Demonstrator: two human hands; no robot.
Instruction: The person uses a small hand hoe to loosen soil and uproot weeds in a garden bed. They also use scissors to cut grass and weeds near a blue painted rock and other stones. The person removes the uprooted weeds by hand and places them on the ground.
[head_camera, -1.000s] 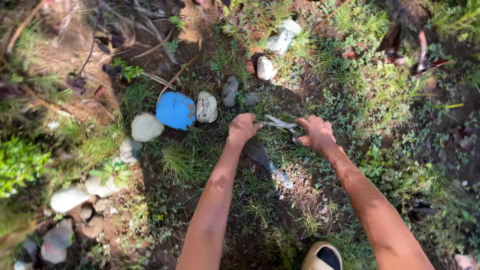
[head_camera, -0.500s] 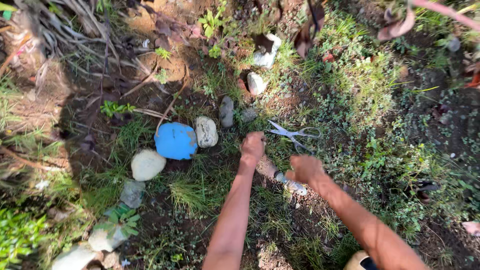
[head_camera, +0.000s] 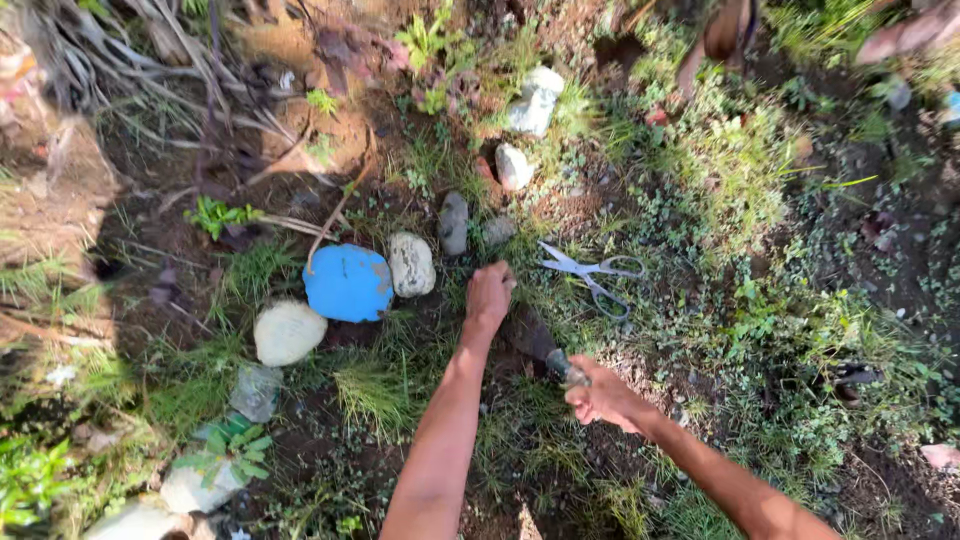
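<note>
My left hand (head_camera: 489, 296) is a closed fist pressed into the grass and soil just right of a pale stone (head_camera: 411, 264); I cannot see anything in it apart from grass. My right hand (head_camera: 603, 394) grips the handle of a small digging tool (head_camera: 545, 349) whose dark blade points up-left into the earth between my hands. A pair of grey scissors (head_camera: 594, 273) lies open on the ground above my right hand, touched by neither hand.
A blue painted stone (head_camera: 348, 283) and a white stone (head_camera: 288, 332) lie in a curved row of stones. More stones (head_camera: 513, 166) run toward the top. Roots and dry sticks (head_camera: 170, 70) spread at top left. Low green plants (head_camera: 740, 180) cover the right.
My right hand let go of the scissors, which now lie on the ground, moved down and took hold of the digging tool. My left hand stays fisted on the grass.
</note>
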